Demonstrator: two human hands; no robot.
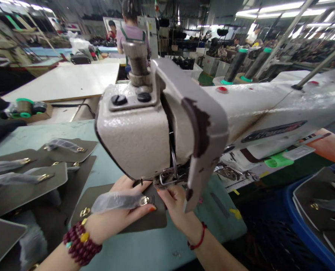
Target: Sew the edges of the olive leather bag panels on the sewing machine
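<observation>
At the near edge of the bench (144,248), under the sewing machine head (133,131): both hands on a dark panel (153,222).
The left hand (119,216) lies flat, fingers extended, pressing the panel and its plastic-wrapped strap (115,200). The right hand (175,205) touches the panel's right edge; fingertips hidden by the machine, grip not determinable. More panels (29,184) lie toward the left edge.

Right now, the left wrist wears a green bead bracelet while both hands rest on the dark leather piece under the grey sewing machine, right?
No: the head view shows a dark red bead bracelet, not green. Left hand and right hand do rest on the dark leather piece under the grey sewing machine.
</observation>
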